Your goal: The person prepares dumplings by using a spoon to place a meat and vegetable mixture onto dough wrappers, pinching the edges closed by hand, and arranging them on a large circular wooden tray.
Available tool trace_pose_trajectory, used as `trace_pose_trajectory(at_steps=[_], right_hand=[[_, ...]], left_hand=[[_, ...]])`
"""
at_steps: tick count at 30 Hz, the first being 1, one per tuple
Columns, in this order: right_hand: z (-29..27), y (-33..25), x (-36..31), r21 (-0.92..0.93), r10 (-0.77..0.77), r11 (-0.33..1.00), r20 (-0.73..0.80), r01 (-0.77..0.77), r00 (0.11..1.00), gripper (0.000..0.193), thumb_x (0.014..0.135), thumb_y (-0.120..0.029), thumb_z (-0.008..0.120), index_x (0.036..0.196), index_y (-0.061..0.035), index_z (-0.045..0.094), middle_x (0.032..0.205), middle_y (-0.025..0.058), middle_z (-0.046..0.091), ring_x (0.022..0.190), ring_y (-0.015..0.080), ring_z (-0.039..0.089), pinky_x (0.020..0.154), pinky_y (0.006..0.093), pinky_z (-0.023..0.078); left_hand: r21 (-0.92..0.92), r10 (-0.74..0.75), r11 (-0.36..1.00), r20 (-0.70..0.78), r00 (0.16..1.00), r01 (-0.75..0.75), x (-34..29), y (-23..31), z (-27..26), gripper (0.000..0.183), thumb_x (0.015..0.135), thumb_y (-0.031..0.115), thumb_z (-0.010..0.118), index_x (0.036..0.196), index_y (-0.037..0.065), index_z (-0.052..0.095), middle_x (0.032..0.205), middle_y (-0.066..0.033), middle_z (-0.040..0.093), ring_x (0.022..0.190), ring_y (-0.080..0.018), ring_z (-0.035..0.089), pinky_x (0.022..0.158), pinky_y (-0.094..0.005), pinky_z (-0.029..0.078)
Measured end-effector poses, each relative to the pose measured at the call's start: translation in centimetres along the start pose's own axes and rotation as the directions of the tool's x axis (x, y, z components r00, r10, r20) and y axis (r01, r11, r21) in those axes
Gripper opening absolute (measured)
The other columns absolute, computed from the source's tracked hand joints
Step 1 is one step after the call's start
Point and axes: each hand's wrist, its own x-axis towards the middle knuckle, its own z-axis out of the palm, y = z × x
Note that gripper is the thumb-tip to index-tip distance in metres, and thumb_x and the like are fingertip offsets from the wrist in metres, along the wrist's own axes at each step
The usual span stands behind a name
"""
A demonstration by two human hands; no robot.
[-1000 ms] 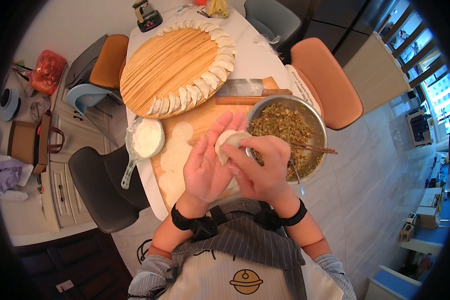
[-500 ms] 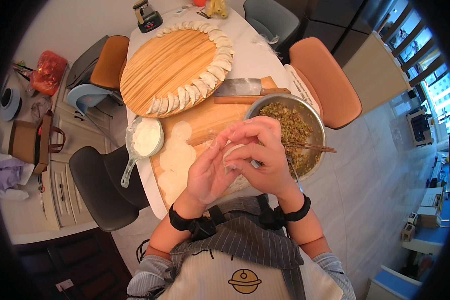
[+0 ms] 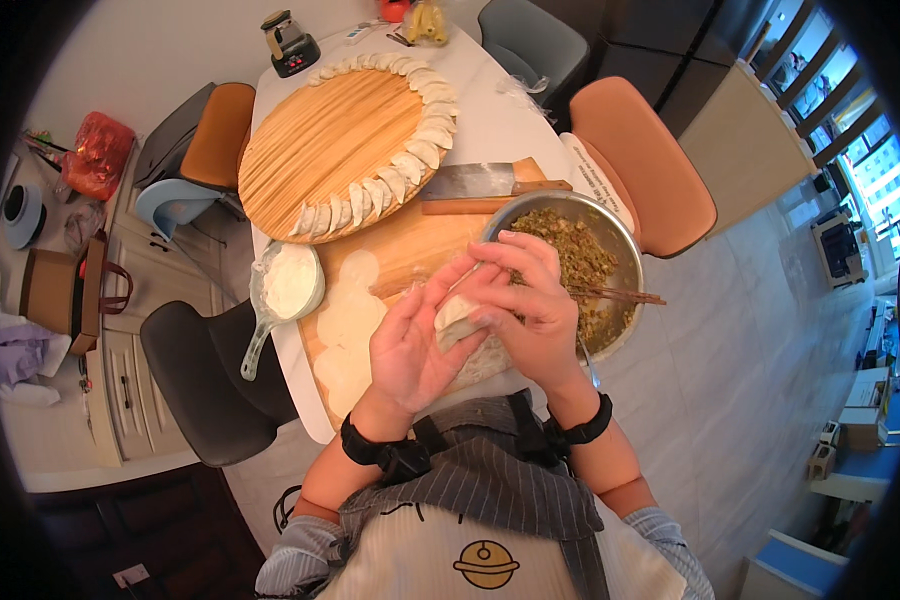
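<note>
Through the head camera I am seeing the right hand's (image 3: 538, 318) fingers (image 3: 498, 294) pinching a pale dumpling (image 3: 454, 318), while the left hand's (image 3: 400, 357) fingers are cupping it against the palm. Both hands are hovering over a wooden board (image 3: 440, 238), where flat dough wrappers (image 3: 345, 320) are lying leftward. A steel bowl (image 3: 628, 262) of chopped filling (image 3: 582, 248) is standing beside the right hand. Farther out, a handled cup (image 3: 257, 350) of white flour (image 3: 292, 280) and a round tray (image 3: 330, 145) edged with dumplings (image 3: 435, 125) are sitting on the surface (image 3: 515, 122).
</note>
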Motion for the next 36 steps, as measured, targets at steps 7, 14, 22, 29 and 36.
trace_pose_trajectory(at_steps=[7,14,22,29,36], right_hand=[[0.8,0.9,-1.0,-0.140,-0.102,0.987,-0.122,0.085,0.987,0.013,0.069,-0.018,0.072,0.081,-0.0143,0.071,0.092,-0.0018,0.066,0.109,0.0258,0.047,0.096,0.0369,0.028],[1.8,1.1,-1.6,-0.115,-0.051,0.993,-0.091,0.041,0.994,0.043,0.080,-0.046,0.061,0.105,-0.0120,0.067,0.122,0.0063,0.058,0.121,0.0315,0.040,0.101,0.0413,0.024],[4.1,0.0,-1.9,-0.146,-0.047,0.988,-0.052,0.039,0.998,0.031,0.085,-0.032,0.059,0.105,-0.0101,0.067,0.123,0.0074,0.057,0.122,0.0322,0.040,0.101,0.0421,0.024],[5.9,-0.4,-2.2,-0.232,-0.021,0.972,0.028,0.027,0.999,0.032,0.078,-0.015,0.065,0.110,-0.0095,0.065,0.121,0.0066,0.058,0.119,0.0298,0.044,0.099,0.0398,0.028],[6.8,2.1,-7.7,-0.129,0.480,0.877,0.295,-0.464,0.826,0.050,0.070,-0.011,0.071,0.119,-0.0080,0.056,0.108,0.0109,0.059,0.106,0.0289,0.050,0.090,0.0357,0.040]], left_hand=[[0.052,-0.013,0.999,-0.031,0.999,0.014,0.1,-0.1,1.2,0.055,0.096,0.037,0.025,0.141,0.005,0.023,0.143,-0.0121,0.029,0.124,-0.0215,0.039,0.102,-0.0366,0.033],[-0.040,0.031,0.999,0.018,0.999,-0.030,-0.2,0.4,-0.1,0.056,0.096,0.039,0.025,0.140,0.005,0.024,0.144,-0.0137,0.027,0.129,-0.0248,0.034,0.105,-0.0383,0.030],[-0.102,0.073,0.992,-0.010,0.997,-0.074,-1.6,2.2,-0.5,0.056,0.095,0.037,0.023,0.141,0.005,0.022,0.146,-0.0153,0.024,0.132,-0.0269,0.029,0.108,-0.0409,0.024],[-0.066,0.088,0.994,-0.042,0.995,-0.091,-2.8,3.5,-2.1,0.057,0.095,0.037,0.027,0.142,0.005,0.019,0.147,-0.0140,0.022,0.130,-0.0267,0.032,0.105,-0.0392,0.028],[0.061,-0.236,0.966,-0.197,0.952,0.252,-4.3,2.5,-9.8,0.054,0.095,0.037,0.029,0.139,0.006,0.029,0.138,-0.0116,0.038,0.117,-0.0242,0.045,0.094,-0.0344,0.037]])
